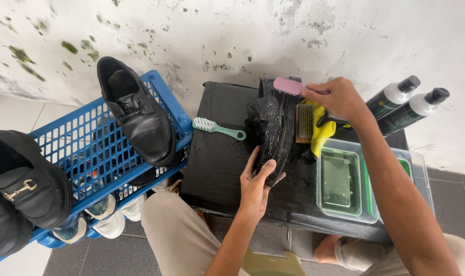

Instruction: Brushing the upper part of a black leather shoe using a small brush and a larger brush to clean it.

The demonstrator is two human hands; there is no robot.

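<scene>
A wet, soapy black shoe [273, 120] stands on its side on a black-covered low table [219, 153]. My left hand [256, 181] grips its near end. At the shoe's far end, my right hand [337, 97] holds a pink brush [288, 85] against it. A mint-green toothbrush [218, 128] lies on the table left of the shoe. A wooden wire brush [304, 122] and a yellow cloth [322, 130] lie just right of the shoe, under my right hand.
A clear plastic tub with green water [345, 184] sits at the table's right. Two dark bottles with white necks [406, 105] lean on the stained wall. A blue crate rack [97, 153] on the left carries black leather shoes [138, 115], with light shoes below.
</scene>
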